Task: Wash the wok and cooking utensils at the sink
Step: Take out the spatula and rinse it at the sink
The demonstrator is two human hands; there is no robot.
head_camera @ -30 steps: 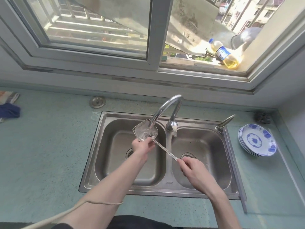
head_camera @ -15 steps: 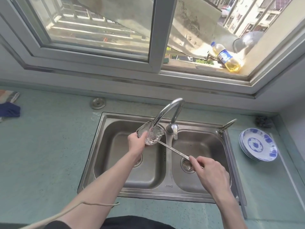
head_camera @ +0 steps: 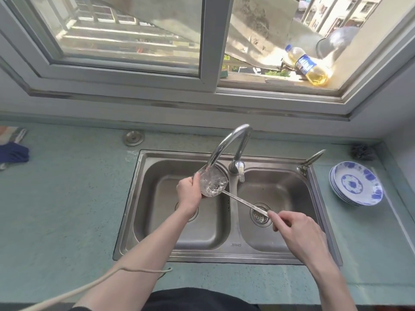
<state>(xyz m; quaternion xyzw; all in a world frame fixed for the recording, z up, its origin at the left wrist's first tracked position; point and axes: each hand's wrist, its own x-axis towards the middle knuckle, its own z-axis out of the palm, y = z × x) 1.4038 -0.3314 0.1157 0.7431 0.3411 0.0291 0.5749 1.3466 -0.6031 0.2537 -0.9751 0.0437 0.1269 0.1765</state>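
Observation:
A steel spatula (head_camera: 242, 200) lies across the divider of the double sink (head_camera: 224, 257). Its blade (head_camera: 214, 182) is under the curved tap (head_camera: 226, 144), and water splashes on it. My left hand (head_camera: 188, 194) grips the blade's left edge over the left basin. My right hand (head_camera: 296, 227) pinches the end of the thin handle above the right basin's drain (head_camera: 258, 217). No wok is in view.
A stack of blue-patterned plates (head_camera: 357, 184) sits on the counter right of the sink, with a dark scourer (head_camera: 361, 151) behind it. A blue cloth (head_camera: 13, 151) lies far left. An oil bottle (head_camera: 307, 65) lies on the window ledge. A round metal cap (head_camera: 133, 138) sits behind the sink.
The spatula's handle swung to the right, so my right hand went from the sink divider to over the right basin. My left hand shifted from below the blade to its left edge.

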